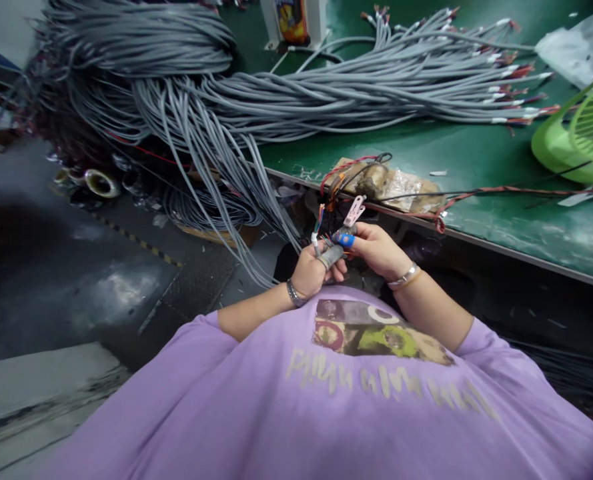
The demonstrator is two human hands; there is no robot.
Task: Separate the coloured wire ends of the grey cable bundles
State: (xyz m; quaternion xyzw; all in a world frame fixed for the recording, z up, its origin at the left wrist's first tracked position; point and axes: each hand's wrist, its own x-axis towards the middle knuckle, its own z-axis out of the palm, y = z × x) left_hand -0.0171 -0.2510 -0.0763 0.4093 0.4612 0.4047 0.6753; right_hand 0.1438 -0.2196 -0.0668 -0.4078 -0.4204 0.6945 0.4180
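Close to my body, below the bench edge, my left hand (310, 270) is closed round the end of a grey cable (317, 247). Thin coloured wires (321, 217) stick up from the cable's white-banded end. Grey wrapping covers the left thumb. My right hand (380, 252) meets the left one, its blue-wrapped thumb pressed against the fingers in a pinch. Fine coloured wire ends show between the two thumbs; the fingers partly hide them. Just behind the right hand, a pink clip (355, 211) stands at the bench edge.
Long bundles of grey cable (326, 100) lie across the green bench (501, 160), and some hang over its front. A cardboard-and-tape bundle (391, 183) with cords sits at the edge. To the right stands a green fan (576, 133). Wire spools (101, 183) are on the floor at left.
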